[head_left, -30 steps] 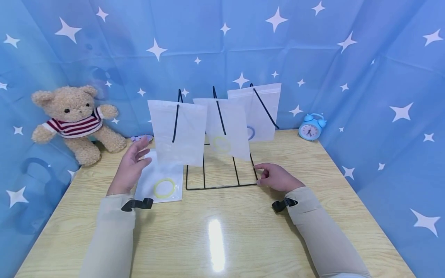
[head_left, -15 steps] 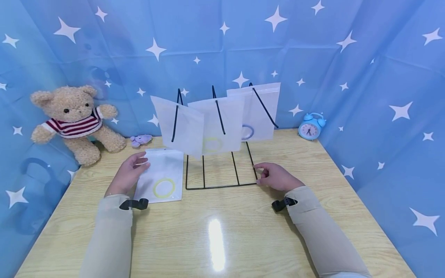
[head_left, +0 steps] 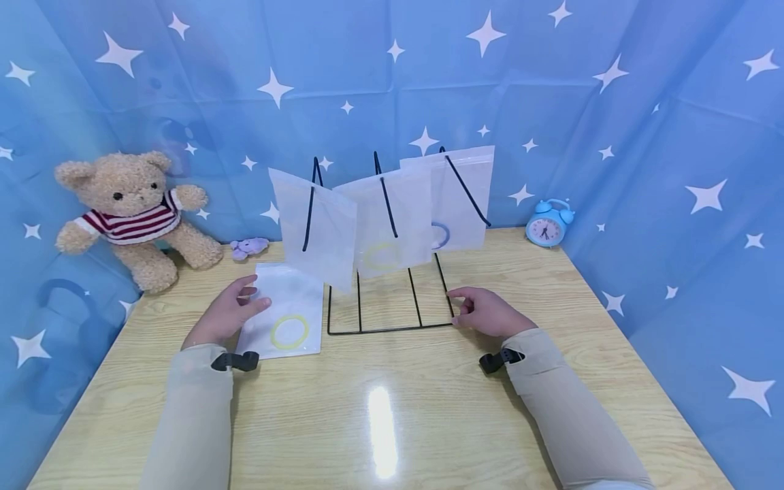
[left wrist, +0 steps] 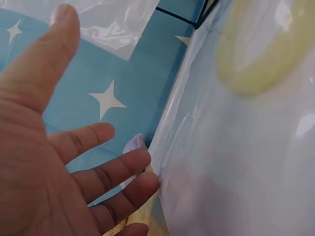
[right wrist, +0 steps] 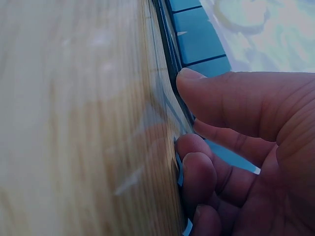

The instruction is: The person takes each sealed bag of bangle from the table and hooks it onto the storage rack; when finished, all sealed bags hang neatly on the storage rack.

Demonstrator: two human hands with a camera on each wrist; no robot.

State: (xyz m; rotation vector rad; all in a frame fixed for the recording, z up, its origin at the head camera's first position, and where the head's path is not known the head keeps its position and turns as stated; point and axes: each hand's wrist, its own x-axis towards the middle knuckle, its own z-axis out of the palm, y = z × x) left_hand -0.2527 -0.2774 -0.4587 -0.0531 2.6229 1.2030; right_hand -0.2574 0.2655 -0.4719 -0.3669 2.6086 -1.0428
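Observation:
A black wire display rack stands on the table with three upright hooks. From them hang a white zip bag on the left, a middle bag with a yellow ring inside, and a right bag with a blue ring. My right hand pinches the rack's base at its front right corner; in the right wrist view the thumb lies against the black wire. My left hand, fingers spread and holding nothing, is over the left edge of a flat zip bag containing a yellow ring.
At the back left sits a teddy bear in a striped sweater, with a small purple toy beside it. A blue alarm clock stands at the back right. A starry blue curtain closes off the back and sides.
My left hand has come down from beside the left hanging bag to the flat bag. The left and middle hanging bags have swung and turned. My right hand stays at the rack's corner.

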